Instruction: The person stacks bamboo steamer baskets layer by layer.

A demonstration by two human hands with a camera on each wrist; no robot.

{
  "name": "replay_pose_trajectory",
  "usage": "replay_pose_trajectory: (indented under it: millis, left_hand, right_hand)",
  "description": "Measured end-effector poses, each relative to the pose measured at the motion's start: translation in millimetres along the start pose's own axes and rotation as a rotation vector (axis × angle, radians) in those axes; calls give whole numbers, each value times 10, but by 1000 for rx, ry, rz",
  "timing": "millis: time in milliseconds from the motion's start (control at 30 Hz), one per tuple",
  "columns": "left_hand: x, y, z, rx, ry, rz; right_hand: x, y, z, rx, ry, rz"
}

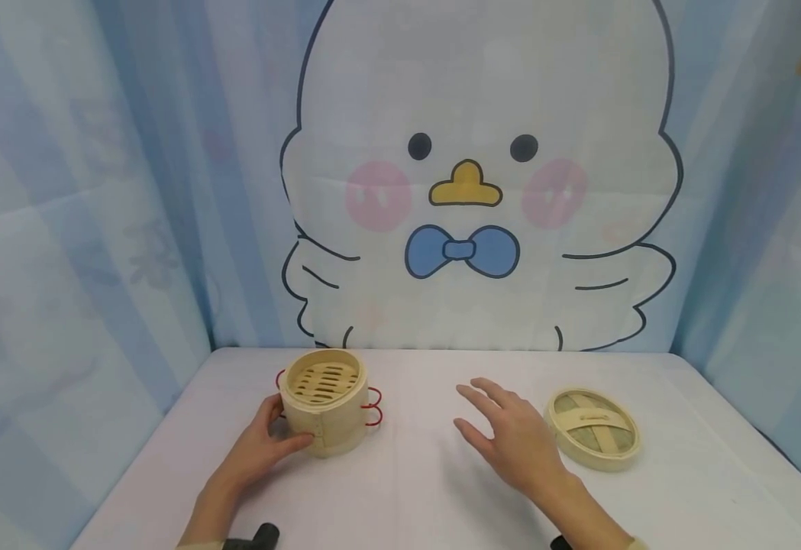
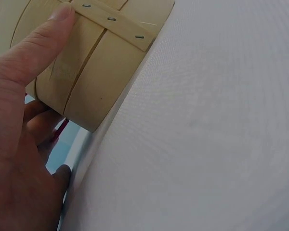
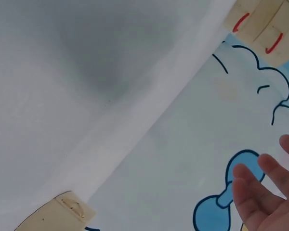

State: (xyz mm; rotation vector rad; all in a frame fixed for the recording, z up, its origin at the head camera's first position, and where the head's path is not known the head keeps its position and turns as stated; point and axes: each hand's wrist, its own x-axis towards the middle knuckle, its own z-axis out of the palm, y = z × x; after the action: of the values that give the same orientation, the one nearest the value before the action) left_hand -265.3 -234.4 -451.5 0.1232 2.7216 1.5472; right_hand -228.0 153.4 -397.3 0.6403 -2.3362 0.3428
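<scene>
"White surface (image 1: 400,496) nearest us. What reaches over it?"

"Two hands. The left hand (image 1: 263,447) grips a bamboo steamer (image 1: 341,435), thumb on the near wall, the other fingers curled round its left side. The right hand (image 1: 517,439) hangs in the air, fingers loosely spread, holding nothing."

"Where does the steamer stand?"

"Upright on the surface, left of centre, toward the far edge."

"How far along is it?"

"Partway, I'd judge. The tiers are stacked, slats showing at the top. The lid (image 1: 606,439) is off, lying on the right, well apart from the steamer; that looks like the part left undone."

"And the count?"

"One steamer, apparently of two tiers; two red loops (image 1: 380,396) on its right side, at least one on its left; one lid. Farthest back, one cartoon bird (image 1: 469,92) on the blue-and-white backdrop (image 1: 29,305)."
</scene>
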Motion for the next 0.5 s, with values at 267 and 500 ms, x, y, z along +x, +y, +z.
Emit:
replay_pose_trajectory:
  millis: [267,500]
  left_hand:
    - [4,-10,-4,12,3,0]
    - [8,-9,3,18,-1,-2]
  right_hand:
    - [-54,115,-109,-10,5,44]
    - [-110,263,-164,-18,-11,107]
